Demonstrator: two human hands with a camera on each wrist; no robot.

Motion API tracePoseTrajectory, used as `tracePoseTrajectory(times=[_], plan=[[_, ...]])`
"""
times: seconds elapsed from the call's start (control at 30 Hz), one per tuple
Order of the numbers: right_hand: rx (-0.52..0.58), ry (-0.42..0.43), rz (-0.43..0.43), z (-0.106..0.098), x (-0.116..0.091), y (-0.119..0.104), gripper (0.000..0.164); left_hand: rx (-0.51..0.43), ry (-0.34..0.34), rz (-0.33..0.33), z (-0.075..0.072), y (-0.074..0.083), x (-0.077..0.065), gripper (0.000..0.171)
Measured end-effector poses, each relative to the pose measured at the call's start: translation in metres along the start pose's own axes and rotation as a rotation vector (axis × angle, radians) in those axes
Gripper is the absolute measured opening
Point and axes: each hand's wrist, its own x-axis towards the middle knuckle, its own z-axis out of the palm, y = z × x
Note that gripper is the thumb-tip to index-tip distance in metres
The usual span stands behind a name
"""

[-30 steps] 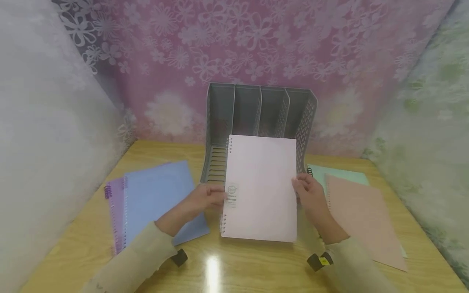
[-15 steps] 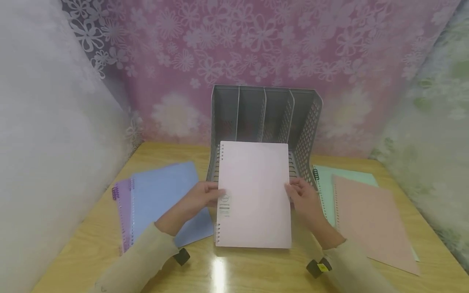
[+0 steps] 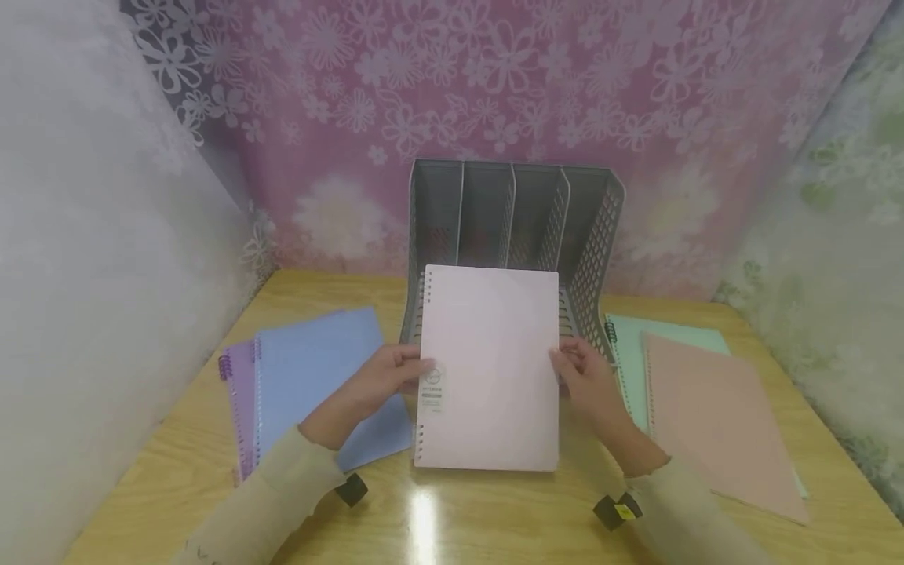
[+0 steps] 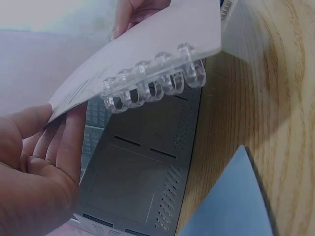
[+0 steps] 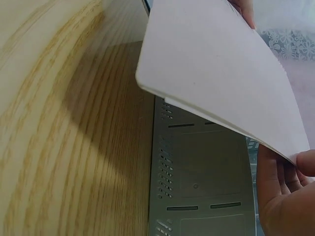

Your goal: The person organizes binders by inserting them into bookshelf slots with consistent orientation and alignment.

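Note:
A pale pink spiral notebook (image 3: pixel 490 369) is held up between both hands in front of the grey file organizer. My left hand (image 3: pixel 388 375) pinches its ring-bound edge beside a small printed label, thumb on the cover and fingers behind. My right hand (image 3: pixel 585 377) pinches the opposite edge at about the same height. Clear plastic binding rings (image 4: pixel 152 81) show along the notebook's edge in the left wrist view. The right wrist view has the plain cover (image 5: pixel 216 64) tilted above the table. The notebook hides the lower front of the organizer (image 3: pixel 487 208), which has upright dividers.
A blue notebook (image 3: pixel 318 377) overlaps a purple notebook (image 3: pixel 240 392) at the left. To the right, a peach notebook (image 3: pixel 720 424) lies partly over a mint green notebook (image 3: pixel 628 369). All lie on the wooden table (image 3: pixel 395 518). A pink floral curtain (image 3: pixel 339 180) hangs behind the organizer.
The notebook has come lower and left relative to the organizer since the first frame, both hands still gripping its edges. Over the last half second it has barely moved.

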Motion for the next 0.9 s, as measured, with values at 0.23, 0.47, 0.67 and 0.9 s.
tracePoseTrajectory(times=[0.23, 0.47, 0.67, 0.9], plan=[[-0.048, -0.001, 0.016, 0.000, -0.003, -0.004, 0.039, 0.026, 0.005, -0.005, 0.000, 0.005, -0.006, 0.037], [0.006, 0.007, -0.097, -0.008, 0.000, -0.002, 0.042, 0.030, 0.039, 0.028, -0.002, 0.009, -0.008, 0.038], [-0.243, 0.095, -0.234, -0.027, 0.008, 0.009, 0.045, 0.031, 0.071, 0.029, -0.007, 0.014, -0.012, 0.037], [-0.375, 0.000, -0.272, -0.038, 0.023, 0.023, 0.074, 0.027, 0.154, 0.063, -0.017, 0.024, -0.016, 0.037]])
